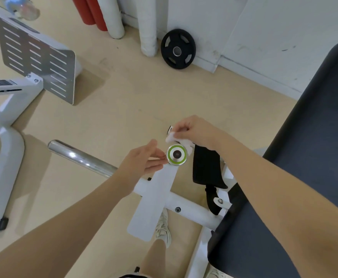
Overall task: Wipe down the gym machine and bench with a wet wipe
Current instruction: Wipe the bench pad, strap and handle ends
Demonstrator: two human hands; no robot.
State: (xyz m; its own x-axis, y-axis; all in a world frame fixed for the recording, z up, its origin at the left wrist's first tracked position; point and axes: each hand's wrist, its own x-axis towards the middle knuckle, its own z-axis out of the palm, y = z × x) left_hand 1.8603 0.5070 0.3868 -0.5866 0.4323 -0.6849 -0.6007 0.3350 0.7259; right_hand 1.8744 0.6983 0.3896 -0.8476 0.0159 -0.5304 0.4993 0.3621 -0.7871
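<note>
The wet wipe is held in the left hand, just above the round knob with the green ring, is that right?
Not quite. The head view shows the right hand pinching the wet wipe, just above the round knob with the green ring. The left hand holds nothing; its straight fingers reach beside the knob.

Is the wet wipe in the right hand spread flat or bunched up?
Bunched up: the wet wipe shows as a crumpled white wad pinched in the right hand, beside the green-ringed knob.
</note>
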